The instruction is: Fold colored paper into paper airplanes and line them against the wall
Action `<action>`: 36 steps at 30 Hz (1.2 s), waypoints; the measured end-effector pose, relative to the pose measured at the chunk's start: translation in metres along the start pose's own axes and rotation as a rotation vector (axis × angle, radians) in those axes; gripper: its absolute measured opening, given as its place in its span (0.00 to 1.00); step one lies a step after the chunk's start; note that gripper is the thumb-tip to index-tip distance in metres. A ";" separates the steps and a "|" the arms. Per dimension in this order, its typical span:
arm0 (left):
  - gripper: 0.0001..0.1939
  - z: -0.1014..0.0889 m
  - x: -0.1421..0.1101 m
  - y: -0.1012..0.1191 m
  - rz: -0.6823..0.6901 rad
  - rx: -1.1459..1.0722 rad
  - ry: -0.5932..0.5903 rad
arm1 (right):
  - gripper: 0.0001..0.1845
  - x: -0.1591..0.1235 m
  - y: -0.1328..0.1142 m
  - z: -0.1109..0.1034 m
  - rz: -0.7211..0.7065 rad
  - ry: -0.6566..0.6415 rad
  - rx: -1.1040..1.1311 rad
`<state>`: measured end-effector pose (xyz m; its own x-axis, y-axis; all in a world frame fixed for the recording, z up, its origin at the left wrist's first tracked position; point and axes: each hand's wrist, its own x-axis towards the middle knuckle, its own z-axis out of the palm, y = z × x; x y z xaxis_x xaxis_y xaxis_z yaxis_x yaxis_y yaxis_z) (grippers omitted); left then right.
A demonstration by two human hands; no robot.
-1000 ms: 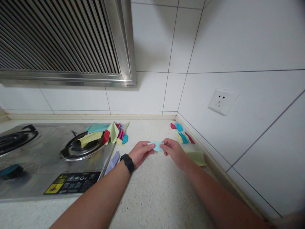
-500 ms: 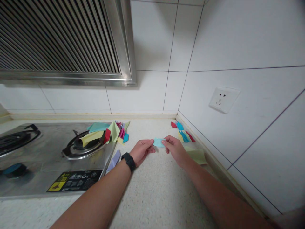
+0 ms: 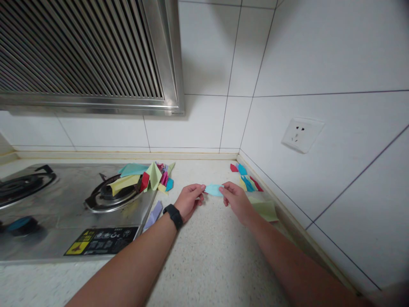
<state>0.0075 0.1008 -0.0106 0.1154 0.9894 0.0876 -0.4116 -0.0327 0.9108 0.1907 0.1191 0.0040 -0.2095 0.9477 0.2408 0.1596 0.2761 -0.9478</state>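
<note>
A small light-blue folded paper (image 3: 213,190) is held between my two hands, above the speckled countertop (image 3: 211,256). My left hand (image 3: 191,199) pinches its left end between thumb and fingers; a dark watch sits on that wrist. At the other end, my right hand (image 3: 235,199) grips the paper with thumb and fingertips. The paper now looks pointed toward the left. Just beyond my right hand lie small folded papers in red, blue and yellow (image 3: 247,183). A pale green sheet (image 3: 264,209) is partly covered by my right forearm.
On the left is a steel gas stove (image 3: 70,221). Colourful folded papers (image 3: 154,175) are heaped over its right burner and edge. A lilac folded paper (image 3: 154,214) lies beside my left wrist. A range hood (image 3: 128,104) hangs above, and a tiled wall with a socket (image 3: 302,134) bounds the right.
The light-blue paper's outline has gone from roughly rectangular to wider and more pointed. My left fingertips have shifted slightly left; both hands keep hold of it.
</note>
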 end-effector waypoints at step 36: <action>0.16 0.004 -0.003 0.001 0.041 0.077 -0.013 | 0.13 -0.003 0.004 0.004 -0.103 -0.022 -0.161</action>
<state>0.0103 0.0974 -0.0086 0.1117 0.9852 0.1304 -0.3452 -0.0846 0.9347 0.1878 0.1167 -0.0017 -0.2540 0.9096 0.3287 0.2884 0.3956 -0.8719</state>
